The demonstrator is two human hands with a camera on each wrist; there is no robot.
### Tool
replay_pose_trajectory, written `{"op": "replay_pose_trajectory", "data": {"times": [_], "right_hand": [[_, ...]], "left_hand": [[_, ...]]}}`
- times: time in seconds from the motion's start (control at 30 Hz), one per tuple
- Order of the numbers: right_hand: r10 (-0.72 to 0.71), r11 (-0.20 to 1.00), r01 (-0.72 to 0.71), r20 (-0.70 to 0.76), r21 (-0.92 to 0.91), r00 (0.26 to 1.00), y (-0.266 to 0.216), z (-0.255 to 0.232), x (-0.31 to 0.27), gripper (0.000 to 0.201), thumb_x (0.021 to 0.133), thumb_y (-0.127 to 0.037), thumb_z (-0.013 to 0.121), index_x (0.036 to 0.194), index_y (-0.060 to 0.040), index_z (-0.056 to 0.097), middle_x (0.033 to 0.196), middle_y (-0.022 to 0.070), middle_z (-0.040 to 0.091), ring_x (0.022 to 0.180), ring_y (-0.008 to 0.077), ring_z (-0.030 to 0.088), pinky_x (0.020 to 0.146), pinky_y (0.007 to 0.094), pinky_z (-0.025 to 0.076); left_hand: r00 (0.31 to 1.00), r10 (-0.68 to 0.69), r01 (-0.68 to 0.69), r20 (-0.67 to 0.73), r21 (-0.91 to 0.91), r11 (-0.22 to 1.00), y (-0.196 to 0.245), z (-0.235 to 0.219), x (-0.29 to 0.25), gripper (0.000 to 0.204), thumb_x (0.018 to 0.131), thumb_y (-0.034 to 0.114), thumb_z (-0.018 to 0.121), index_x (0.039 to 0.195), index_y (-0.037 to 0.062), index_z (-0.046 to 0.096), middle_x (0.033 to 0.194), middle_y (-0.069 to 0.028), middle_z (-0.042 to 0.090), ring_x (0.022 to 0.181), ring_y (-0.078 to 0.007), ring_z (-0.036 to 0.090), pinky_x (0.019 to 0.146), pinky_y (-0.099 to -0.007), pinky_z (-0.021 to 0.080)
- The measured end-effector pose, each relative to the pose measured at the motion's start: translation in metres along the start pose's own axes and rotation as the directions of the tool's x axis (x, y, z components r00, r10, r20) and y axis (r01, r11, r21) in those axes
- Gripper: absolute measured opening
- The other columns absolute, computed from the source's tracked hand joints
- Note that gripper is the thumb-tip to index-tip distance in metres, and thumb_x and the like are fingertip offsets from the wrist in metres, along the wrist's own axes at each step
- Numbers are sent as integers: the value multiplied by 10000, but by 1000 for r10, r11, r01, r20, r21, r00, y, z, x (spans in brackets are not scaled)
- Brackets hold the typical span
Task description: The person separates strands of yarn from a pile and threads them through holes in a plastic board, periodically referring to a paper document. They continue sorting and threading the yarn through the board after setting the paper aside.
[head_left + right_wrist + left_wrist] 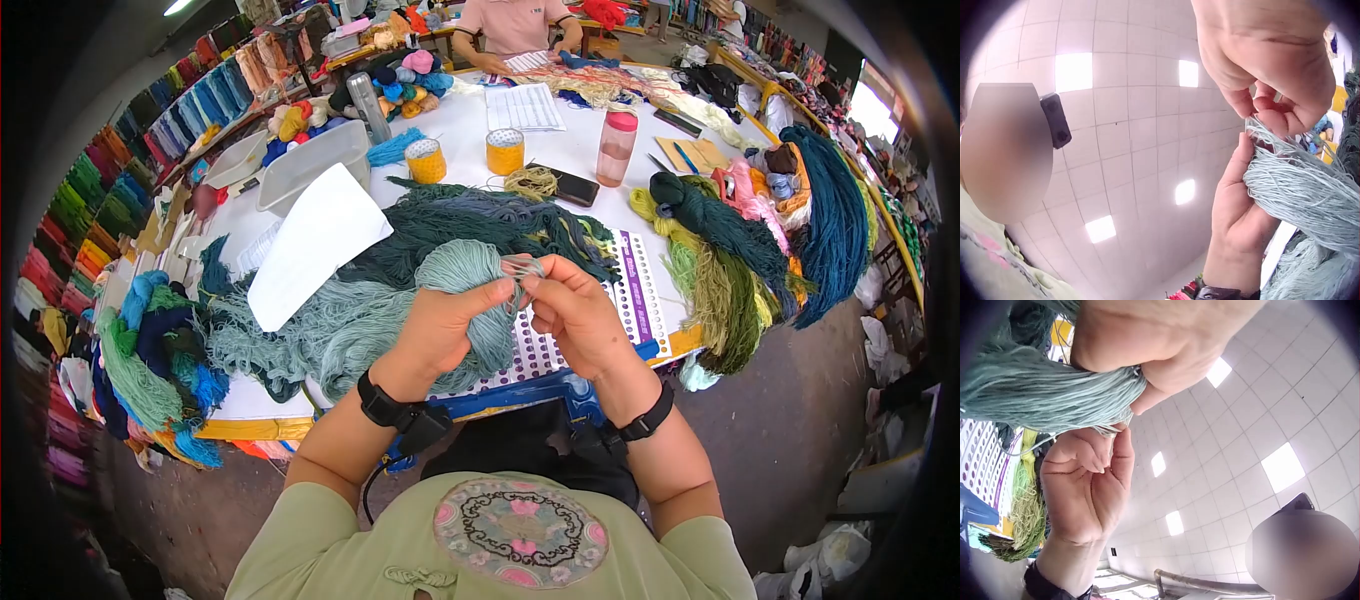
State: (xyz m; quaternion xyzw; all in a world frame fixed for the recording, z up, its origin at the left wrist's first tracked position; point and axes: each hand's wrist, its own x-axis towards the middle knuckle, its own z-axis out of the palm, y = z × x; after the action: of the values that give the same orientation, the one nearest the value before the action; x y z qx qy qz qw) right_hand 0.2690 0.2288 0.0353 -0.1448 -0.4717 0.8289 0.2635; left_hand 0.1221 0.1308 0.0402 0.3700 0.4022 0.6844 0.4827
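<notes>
A thick hank of pale teal yarn (470, 275) loops up from the table into my left hand (455, 320), which grips it; the left wrist view shows the strands (1041, 394) bunched in the fist. My right hand (570, 305) pinches a few loose strands (520, 268) pulled from the top of that hank. In the right wrist view the fingertips (1272, 112) meet just above the yarn (1304, 187). Both hands sit close together over the front edge of the table.
A white colour card with rows of purple dots (630, 300) lies under the hands. Heaps of green, teal and blue yarn (720, 250) crowd the table, with a white sheet (315, 245), a plastic tub (310, 160), two yellow spools (505, 150), a pink bottle (616, 148). A person sits opposite.
</notes>
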Motion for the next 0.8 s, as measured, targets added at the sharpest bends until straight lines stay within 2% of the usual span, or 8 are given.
{"op": "replay_pose_trajectory", "data": {"times": [0.03, 0.17, 0.23, 0.37, 0.47, 0.67, 0.73, 0.8], "right_hand": [[39, 993, -42, 24, 113, 999, 0, -2, 1, 55, 912, -143, 586, 890, -93, 582, 794, -11, 618, 574, 29, 422, 521, 189, 336], [7, 989, 3, -71, 146, 997, -2, 3, 0, 58, 932, -140, 552, 898, -93, 558, 749, -27, 588, 559, 27, 416, 510, 180, 328], [19, 999, -17, -86, 27, 996, 0, 2, 1, 89, 918, -175, 588, 941, -90, 602, 734, -36, 577, 545, 17, 397, 498, 173, 318], [-5, 996, -2, -84, -84, 996, -1, 7, -1, 166, 892, -202, 634, 1012, -86, 641, 743, -25, 603, 533, 9, 387, 486, 165, 298], [-19, 976, 5, -63, -217, 998, 2, 5, 0, 238, 868, -214, 667, 1069, -86, 657, 754, -17, 627, 529, 6, 381, 484, 166, 291], [-47, 994, 39, -81, -101, 996, 4, 5, 2, 143, 883, -186, 645, 988, -89, 641, 743, -16, 630, 534, 0, 392, 485, 176, 302], [-7, 997, 19, -166, 71, 986, 3, 5, 2, 106, 888, -176, 635, 952, -92, 629, 764, -10, 638, 549, 4, 423, 493, 174, 319], [-9, 1000, 12, -156, 19, 988, 4, 2, 1, 123, 886, -174, 637, 970, -84, 635, 780, -10, 641, 566, 5, 444, 503, 172, 332]], "left_hand": [[999, -23, 23, -40, 3, 1000, -1, 0, 0, 278, 899, 150, 616, 1111, -30, 625, 1138, -129, 637, 1021, -186, 607, 887, -330, 476], [995, -74, 67, -68, -102, 992, 1, -1, 1, 220, 892, 101, 629, 1081, -7, 655, 1030, -82, 673, 902, -153, 617, 773, -295, 495], [992, -112, 93, -61, -256, 962, 1, -1, 1, 211, 892, 95, 627, 1074, -8, 659, 1025, -81, 674, 903, -154, 619, 757, -293, 494], [995, -97, 89, -17, -261, 961, -2, 0, 3, 204, 894, 92, 622, 1066, -11, 662, 1037, -83, 672, 906, -156, 619, 757, -293, 492], [998, -60, 62, 18, -150, 987, -8, -2, 3, 294, 920, 131, 581, 1162, -32, 613, 1113, -101, 647, 1005, -181, 607, 854, -322, 482], [996, -49, 39, -71, -139, 989, -6, -2, 3, 303, 922, 145, 582, 1157, -45, 606, 1138, -128, 641, 1035, -193, 606, 890, -335, 480], [997, -79, 72, -23, -214, 974, -4, -3, 2, 313, 934, 166, 569, 1161, -48, 594, 1176, -141, 625, 1053, -212, 602, 915, -346, 476], [994, -101, 89, -31, -271, 958, -6, -5, 2, 325, 947, 180, 547, 1176, -48, 581, 1211, -147, 604, 1072, -222, 595, 930, -349, 470]]}}
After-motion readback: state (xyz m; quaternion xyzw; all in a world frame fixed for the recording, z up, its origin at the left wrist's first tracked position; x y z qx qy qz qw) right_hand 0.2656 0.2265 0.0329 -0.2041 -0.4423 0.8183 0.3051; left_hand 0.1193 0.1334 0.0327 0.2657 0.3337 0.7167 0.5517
